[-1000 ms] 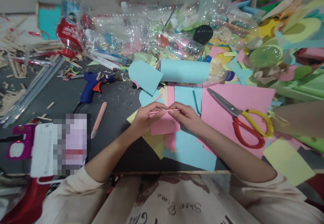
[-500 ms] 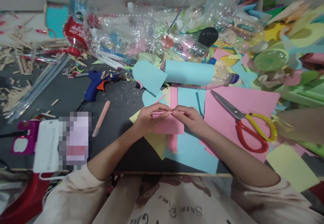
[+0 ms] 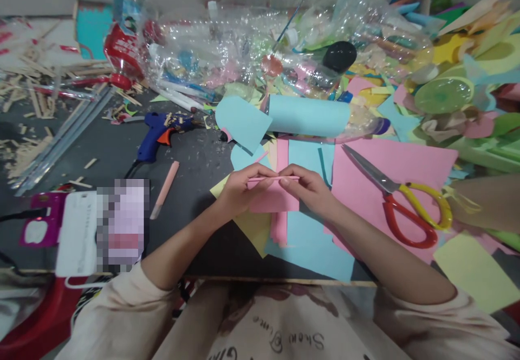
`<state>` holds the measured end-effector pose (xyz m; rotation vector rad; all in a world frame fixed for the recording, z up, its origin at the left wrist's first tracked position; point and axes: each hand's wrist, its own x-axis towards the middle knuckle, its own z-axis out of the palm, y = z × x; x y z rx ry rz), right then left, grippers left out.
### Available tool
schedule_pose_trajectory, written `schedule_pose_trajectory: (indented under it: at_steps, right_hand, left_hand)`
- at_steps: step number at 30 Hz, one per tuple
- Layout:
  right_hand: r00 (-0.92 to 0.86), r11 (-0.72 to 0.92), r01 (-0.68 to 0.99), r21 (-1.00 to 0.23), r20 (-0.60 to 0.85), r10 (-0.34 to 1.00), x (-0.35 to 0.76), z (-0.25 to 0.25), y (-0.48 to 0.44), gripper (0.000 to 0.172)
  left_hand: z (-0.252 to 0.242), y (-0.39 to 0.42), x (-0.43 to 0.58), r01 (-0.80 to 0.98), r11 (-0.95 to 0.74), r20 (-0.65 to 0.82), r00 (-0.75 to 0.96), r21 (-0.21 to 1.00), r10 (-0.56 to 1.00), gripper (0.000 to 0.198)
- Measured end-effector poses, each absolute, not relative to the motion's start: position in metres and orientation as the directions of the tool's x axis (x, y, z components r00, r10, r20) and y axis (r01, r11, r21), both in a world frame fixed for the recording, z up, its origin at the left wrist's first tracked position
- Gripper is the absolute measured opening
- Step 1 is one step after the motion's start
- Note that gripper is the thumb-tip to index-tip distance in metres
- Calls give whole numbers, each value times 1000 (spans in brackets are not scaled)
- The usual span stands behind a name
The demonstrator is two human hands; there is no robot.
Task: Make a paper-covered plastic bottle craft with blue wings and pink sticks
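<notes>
Both hands meet over the middle of the paper pile, pinching a piece of pink paper point(image 3: 273, 201) whose top edge is rolled or folded narrow. My left hand point(image 3: 242, 185) grips that edge from the left between thumb and fingers. From the other side my right hand point(image 3: 305, 185) pinches it close by, the fingertips almost touching. Beneath lie a pink strip point(image 3: 279, 231), a light blue sheet point(image 3: 320, 251) and a yellow sheet point(image 3: 254, 235). Large scissors point(image 3: 400, 197) with one red and one yellow handle rest on a pink sheet point(image 3: 361, 186) to the right.
A blue glue gun point(image 3: 152, 135) and a pink-handled cutter-like stick point(image 3: 164, 189) lie left. Behind the hands is a bottle wrapped in light blue paper point(image 3: 309, 115). Plastic bottles and wrap point(image 3: 227, 40) crowd the back. Wooden sticks point(image 3: 32, 148) scatter far left.
The rolled top edge of the pink paper shows more clearly between my fingers. Both hands keep their grip; the whole view has shifted slightly.
</notes>
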<state>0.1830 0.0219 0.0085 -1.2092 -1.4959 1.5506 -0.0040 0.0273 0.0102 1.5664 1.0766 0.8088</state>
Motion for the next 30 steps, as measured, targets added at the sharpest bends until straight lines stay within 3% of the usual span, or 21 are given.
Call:
schedule_pose_trajectory:
  at_steps: [4,8,12,18,25,30]
  right_hand:
    - [-160,-44,20,-999,-47,986,188,-2,25,36]
    - [-59,73,53,-996,69,996,190,-6,26,41]
    - [-181,-40,37,-999,-46,982,184,1,22,47]
    - [-347,-77,177,-981,-135,928,179,11,19,48]
    - [-316,-58,159,-986,-106,943,181,10,20,36]
    - [-300,-73,188,-979,-128,945,182,7,20,32]
  left_hand:
    - [13,30,-5,319,-68,-14,248,945,969,14]
    - [15,31,-5,342,-63,-6,198,938,980,12]
    - [13,28,-5,345,-106,7,277,933,961,15]
    - [11,24,-4,239,-190,85,390,952,917,20]
    - [14,26,-3,235,-58,-34,369,970,929,23]
    - [12,27,-4,244,-114,16,373,963,928,25]
